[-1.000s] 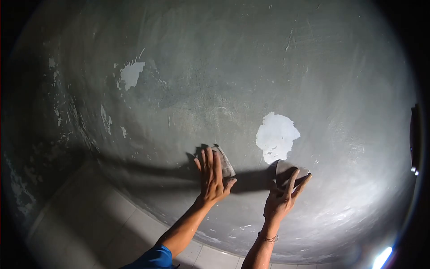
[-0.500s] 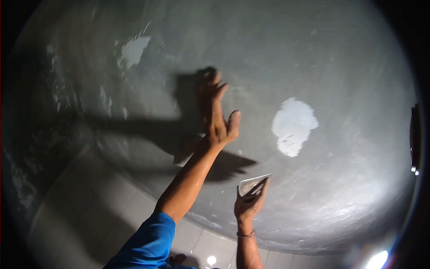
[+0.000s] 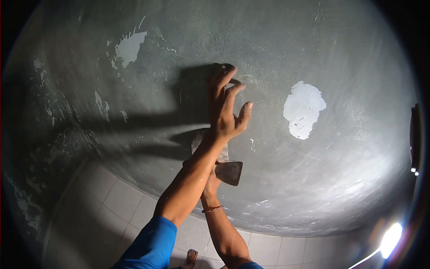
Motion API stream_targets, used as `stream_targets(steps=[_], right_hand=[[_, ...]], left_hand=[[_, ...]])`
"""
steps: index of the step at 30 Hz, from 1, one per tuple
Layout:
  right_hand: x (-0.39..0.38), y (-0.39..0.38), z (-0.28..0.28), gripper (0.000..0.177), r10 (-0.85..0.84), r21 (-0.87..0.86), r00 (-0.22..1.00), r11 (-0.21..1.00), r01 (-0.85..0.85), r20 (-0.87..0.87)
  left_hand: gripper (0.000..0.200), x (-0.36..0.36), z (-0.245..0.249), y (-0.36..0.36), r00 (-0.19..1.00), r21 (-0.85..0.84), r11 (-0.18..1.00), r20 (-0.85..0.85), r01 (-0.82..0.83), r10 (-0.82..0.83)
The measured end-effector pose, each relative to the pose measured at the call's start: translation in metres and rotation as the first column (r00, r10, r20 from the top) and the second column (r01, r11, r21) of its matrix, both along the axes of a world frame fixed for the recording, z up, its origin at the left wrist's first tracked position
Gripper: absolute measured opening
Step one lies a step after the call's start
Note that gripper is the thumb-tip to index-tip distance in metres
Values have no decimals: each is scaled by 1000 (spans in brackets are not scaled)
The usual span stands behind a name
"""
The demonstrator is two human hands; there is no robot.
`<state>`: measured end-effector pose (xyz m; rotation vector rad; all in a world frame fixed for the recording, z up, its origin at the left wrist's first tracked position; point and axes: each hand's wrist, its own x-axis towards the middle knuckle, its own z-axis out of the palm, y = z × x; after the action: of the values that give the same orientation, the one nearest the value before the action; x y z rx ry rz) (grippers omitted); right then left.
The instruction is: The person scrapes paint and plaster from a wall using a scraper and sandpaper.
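My left hand is raised against the grey wall, fingers apart and slightly bent, holding nothing. Below it, my right hand reaches across behind my left forearm, closed around a putty knife whose dark blade points right. A wider, paler blade-like piece shows on both sides of my left forearm, close to the wall; whether my right hand holds it too is hidden. To the right of my hands is a white patch on the wall.
A smaller white patch is at upper left, with scattered pale marks near it. Light floor tiles run along the wall's foot, where a bare foot shows. A bright lamp with a white cable stands at lower right.
My right hand has moved left and up, from open wall to behind my left forearm, with its blade turned. My left hand has shifted slightly right. The view has shifted slightly.
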<state>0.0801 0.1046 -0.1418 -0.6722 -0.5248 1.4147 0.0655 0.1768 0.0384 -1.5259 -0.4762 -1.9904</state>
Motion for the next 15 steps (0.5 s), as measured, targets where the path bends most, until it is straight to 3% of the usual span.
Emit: stream_targets(steps=[2,4,6,7,8,10,11,13,14,15], right_hand=[[-7,11,-3,33,-99,168,986,978,121,-133],[-7,6,1,25,-168,120,979,976,182,-113],[6,10,-6,16,-301,278,906,935,220,298],[14,4,-3,15,-502,517,592,841,163,630],[27,-1,-10,18,-585,588,391,799,126,711],[50,-21,-7,28,-245,313,599,950,-10,762],[58,-32,3,28,-264,317,599,948,19,756],[71,-64,16,36,-80,245,651,955,-167,755],[74,-76,19,36,-90,241,654,960,-144,751],[75,-83,24,36,-66,283,676,935,-216,734]], left_hand=[[25,-17,-17,-34,995,-228,970,-26,83,-92],[23,-39,-76,-73,993,-449,888,-13,96,-114],[27,-54,-117,-94,948,-677,736,-232,2,-216],[31,-55,-121,-102,943,-682,729,-274,-51,-190],[35,-56,-125,-110,934,-686,720,-316,-103,-167],[49,-67,-152,-129,944,-819,557,-62,136,-323],[58,-69,-158,-137,926,-829,539,-72,151,-370],[81,-62,-170,-161,907,-852,505,-97,137,-409],[80,-55,-177,-172,922,-873,477,-97,102,-375],[73,-47,-189,-179,942,-901,406,10,154,-335]])
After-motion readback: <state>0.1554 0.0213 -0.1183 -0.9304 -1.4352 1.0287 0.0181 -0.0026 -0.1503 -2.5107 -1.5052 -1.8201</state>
